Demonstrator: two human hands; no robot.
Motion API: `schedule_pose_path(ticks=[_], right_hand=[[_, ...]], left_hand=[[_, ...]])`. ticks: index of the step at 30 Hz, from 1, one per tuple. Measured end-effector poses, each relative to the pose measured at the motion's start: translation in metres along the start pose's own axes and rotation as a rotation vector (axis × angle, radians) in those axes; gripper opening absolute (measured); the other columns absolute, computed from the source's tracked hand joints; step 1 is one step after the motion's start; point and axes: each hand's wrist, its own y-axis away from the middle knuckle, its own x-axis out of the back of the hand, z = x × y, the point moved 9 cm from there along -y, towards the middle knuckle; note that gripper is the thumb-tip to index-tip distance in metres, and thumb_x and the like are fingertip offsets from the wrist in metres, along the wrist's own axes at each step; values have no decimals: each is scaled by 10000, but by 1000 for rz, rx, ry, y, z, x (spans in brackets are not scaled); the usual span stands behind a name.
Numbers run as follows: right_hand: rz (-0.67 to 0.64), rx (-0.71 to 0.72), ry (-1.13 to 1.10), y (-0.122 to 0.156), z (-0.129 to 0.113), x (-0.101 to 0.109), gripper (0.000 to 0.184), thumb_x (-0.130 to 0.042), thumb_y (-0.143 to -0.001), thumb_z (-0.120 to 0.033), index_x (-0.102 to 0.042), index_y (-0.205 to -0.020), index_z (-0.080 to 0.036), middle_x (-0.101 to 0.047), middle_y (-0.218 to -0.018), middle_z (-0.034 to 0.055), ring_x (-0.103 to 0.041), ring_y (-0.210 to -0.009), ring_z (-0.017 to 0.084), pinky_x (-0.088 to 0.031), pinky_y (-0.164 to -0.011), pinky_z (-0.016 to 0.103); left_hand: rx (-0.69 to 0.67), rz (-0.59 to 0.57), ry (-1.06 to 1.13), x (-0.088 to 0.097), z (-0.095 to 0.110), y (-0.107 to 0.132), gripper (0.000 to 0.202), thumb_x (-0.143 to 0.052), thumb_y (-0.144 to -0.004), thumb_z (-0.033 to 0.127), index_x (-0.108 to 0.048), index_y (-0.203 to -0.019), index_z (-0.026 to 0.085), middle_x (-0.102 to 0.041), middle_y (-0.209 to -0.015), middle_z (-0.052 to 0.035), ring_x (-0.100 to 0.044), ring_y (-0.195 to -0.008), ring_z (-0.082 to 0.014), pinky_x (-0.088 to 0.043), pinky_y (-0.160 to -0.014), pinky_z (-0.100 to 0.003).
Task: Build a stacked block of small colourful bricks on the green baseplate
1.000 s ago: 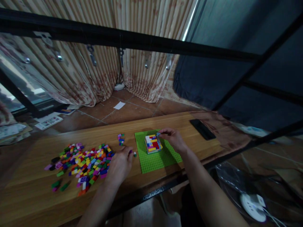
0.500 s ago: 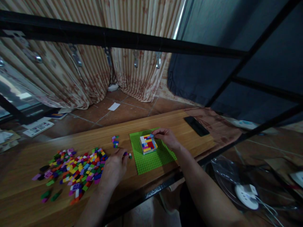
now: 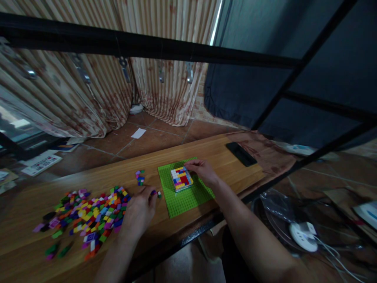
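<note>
A low square build of multicoloured toy bricks [image 3: 182, 179] sits on the green baseplate [image 3: 188, 202]. My right hand [image 3: 203, 171] reaches over the plate, its thumb and fingers closed together at the build's far right corner. Whatever is between those fingertips is too small to make out. To the left of the plate, my left hand [image 3: 140, 208] hovers low over the wood with a small purple brick [image 3: 153, 192] pinched at its fingertips. Right beside it, a white and green brick piece [image 3: 159, 194] lies on the table.
A wide heap of loose coloured bricks [image 3: 97, 212] spreads left of my left hand. A few more bricks [image 3: 140, 181] lie above it. On the wooden table [image 3: 118, 173], a black phone-like slab [image 3: 240, 154] rests to the right. A black metal bar [image 3: 188, 237] runs along the near edge.
The whole view has shifted slightly, so everything sits a little further left. My right fingertips have moved slightly at the build's corner, and a blue bit seen there is now covered. The left hand keeps its pinch.
</note>
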Motion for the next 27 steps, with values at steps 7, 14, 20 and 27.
schedule_pose_path(ticks=[7, 14, 20, 27], right_hand=[[41, -22, 9, -2, 1, 0, 238, -821, -490, -328, -696, -615, -169, -659, -570, -26, -566, -513, 104, -455, -549, 249], [38, -50, 41, -5, 5, 3, 217, -815, -487, -302, -712, -625, -170, -669, -582, -20, -563, -523, 105, -447, -555, 250], [47, -48, 57, -5, 4, 2, 229, -816, -471, -319, -695, -598, -173, -668, -593, -23, -565, -532, 104, -448, -573, 250], [95, 6, 88, 7, -7, 4, 260, -807, -508, -374, -716, -656, -180, -686, -627, 2, -593, -572, 139, -483, -585, 279]], left_hand=[[-16, -24, -30, -2, 4, 3, 212, -405, -904, 260, -604, -947, 199, -675, -976, -67, -663, -838, -203, -484, -752, -299], [-42, -29, -42, -5, 7, 3, 179, -435, -894, 226, -613, -908, 212, -667, -928, -44, -654, -841, -193, -470, -741, -287], [-91, 0, -22, -7, 12, 2, 187, -458, -878, 178, -636, -931, 203, -667, -920, -48, -646, -851, -198, -471, -766, -304], [-96, 75, 74, 3, 16, 4, 175, -473, -875, 143, -639, -902, 195, -654, -873, -45, -640, -813, -171, -483, -747, -279]])
